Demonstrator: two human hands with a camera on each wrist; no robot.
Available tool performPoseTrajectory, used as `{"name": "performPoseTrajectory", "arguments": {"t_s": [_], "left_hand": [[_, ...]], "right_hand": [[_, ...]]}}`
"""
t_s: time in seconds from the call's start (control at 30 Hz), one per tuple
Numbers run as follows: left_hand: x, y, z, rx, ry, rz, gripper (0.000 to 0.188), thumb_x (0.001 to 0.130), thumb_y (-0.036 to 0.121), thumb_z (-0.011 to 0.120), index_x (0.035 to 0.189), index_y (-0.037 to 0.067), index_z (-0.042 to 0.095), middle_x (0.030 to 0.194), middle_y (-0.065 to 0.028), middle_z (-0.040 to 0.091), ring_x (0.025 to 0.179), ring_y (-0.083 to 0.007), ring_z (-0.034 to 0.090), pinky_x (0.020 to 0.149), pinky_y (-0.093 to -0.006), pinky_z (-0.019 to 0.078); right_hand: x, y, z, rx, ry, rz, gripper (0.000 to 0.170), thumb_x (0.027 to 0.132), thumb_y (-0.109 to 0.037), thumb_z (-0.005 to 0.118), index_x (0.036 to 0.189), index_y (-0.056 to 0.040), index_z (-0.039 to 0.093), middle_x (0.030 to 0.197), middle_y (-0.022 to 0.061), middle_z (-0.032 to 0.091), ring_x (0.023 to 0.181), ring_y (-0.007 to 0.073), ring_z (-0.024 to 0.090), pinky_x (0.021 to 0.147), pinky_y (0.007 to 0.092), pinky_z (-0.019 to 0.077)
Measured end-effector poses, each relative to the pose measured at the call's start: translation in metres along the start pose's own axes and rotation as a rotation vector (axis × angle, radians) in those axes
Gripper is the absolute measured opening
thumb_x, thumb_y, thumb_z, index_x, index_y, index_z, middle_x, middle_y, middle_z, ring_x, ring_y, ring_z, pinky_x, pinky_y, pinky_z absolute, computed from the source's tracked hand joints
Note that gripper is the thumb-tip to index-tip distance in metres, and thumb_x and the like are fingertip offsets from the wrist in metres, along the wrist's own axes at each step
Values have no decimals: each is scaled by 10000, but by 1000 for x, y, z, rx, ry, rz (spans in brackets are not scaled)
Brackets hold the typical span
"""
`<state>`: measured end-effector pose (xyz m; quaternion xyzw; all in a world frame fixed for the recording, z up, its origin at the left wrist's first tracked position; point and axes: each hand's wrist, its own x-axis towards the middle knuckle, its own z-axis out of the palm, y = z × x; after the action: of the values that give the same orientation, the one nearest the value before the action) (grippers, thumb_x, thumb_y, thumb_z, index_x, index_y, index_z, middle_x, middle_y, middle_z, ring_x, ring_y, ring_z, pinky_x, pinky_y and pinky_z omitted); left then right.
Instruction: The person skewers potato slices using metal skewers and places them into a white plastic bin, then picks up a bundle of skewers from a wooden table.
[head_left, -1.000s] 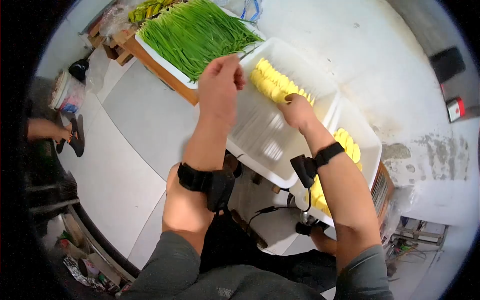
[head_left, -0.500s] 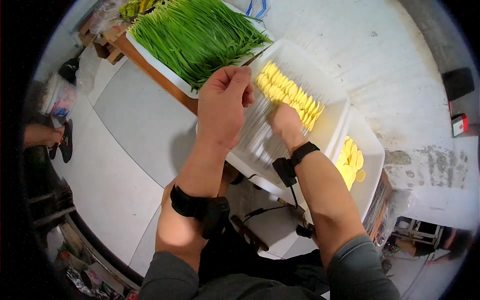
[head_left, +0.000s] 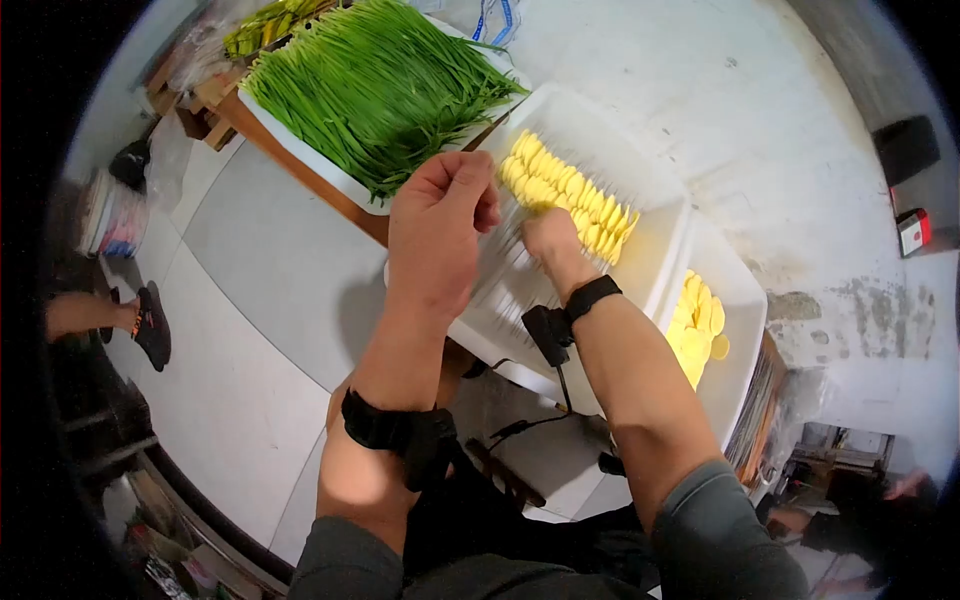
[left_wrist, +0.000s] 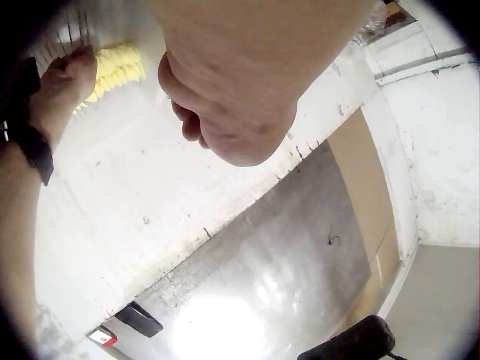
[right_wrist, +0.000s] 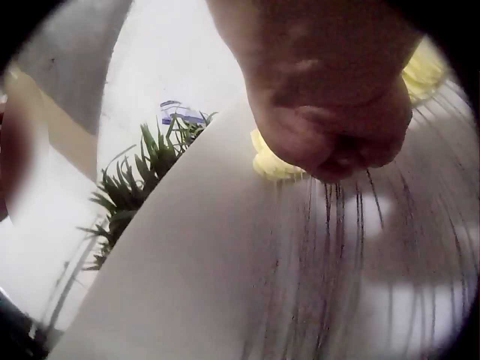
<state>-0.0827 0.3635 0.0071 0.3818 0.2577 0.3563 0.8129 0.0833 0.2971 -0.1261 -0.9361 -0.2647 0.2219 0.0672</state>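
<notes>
Thin yellow slices, which look like potato, are threaded in a row (head_left: 575, 190) on thin skewers (right_wrist: 358, 217) inside a white tub (head_left: 658, 240). Down in this tub, at the near side of the row, is my right hand (head_left: 552, 240). Its fingers curl around skewers, whose bare lengths run out below the fist in the right wrist view. My left hand (head_left: 437, 235) is raised over the tub's left end, fingers curled in and thumb laid against them. Nothing shows in it, and its palm is turned away from the left wrist view.
Left of the tub, a white tray (head_left: 350, 190) heaped with long green chives (head_left: 390, 100) stands on a wooden-edged surface. Another white tub (head_left: 742, 290) with more yellow slices (head_left: 697, 325) adjoins on the right. A wall rises behind. Other people's limbs show at both sides.
My right hand has moved left and nearer along the row, uncovering the slices at its right end. My left hand has sunk slightly, its fingers still curled.
</notes>
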Motion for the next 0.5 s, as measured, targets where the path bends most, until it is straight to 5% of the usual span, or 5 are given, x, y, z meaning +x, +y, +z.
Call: {"name": "performPoseTrajectory", "arguments": {"t_s": [0.13, 0.2, 0.5], "left_hand": [[2, -4, -3, 12, -30, -22, 142, 933, 174, 581, 889, 41, 601, 760, -7, 561, 634, -104, 514, 563, -247, 409], [3, -6, -4, -15, -55, -14, 141, 937, 175, 575, 897, 43, 604, 757, -6, 559, 637, -107, 516, 565, -247, 411], [0, -4, -2, 31, -52, -14, 134, 944, 166, 562, 901, 46, 602, 744, -6, 559, 636, -106, 521, 561, -243, 416]], "right_hand": [[16, 8, 18, 93, -107, -54, 198, 756, -158, 597, 840, -16, 705, 896, 205, 679, 893, 345, 659, 775, 362, 524], [16, 1, 24, 314, -29, 195, 208, 760, -180, 609, 826, -6, 701, 887, 202, 681, 892, 341, 659, 780, 367, 523], [-5, -4, 7, 199, 70, 41, 298, 802, -223, 654, 961, 29, 666, 1006, 223, 665, 972, 339, 643, 827, 381, 516]]}}
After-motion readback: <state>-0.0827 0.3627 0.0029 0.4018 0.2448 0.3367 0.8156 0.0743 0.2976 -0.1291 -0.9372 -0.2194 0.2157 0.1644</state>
